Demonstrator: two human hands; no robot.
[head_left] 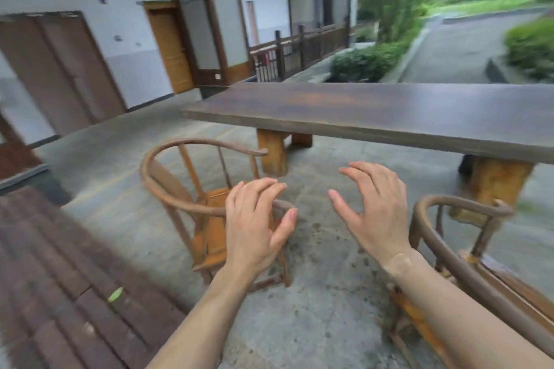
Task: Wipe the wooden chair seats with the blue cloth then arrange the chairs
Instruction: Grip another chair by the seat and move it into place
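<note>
Reaching out empty and spread-fingered, the left hand (254, 228) and right hand (374, 210) hover between two round-backed wooden chairs (192, 189) — no blue cloth shows — so arranging seems underway, gripping a chair's curved rail next.

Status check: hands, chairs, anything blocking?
Left hand and right hand open, holding nothing. Left chair ahead of the left hand, right chair by the right forearm. Blue cloth not in view. Long table just beyond.

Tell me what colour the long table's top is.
Dark brown with an orange-brown patch, seen in the head view: table top.
</note>
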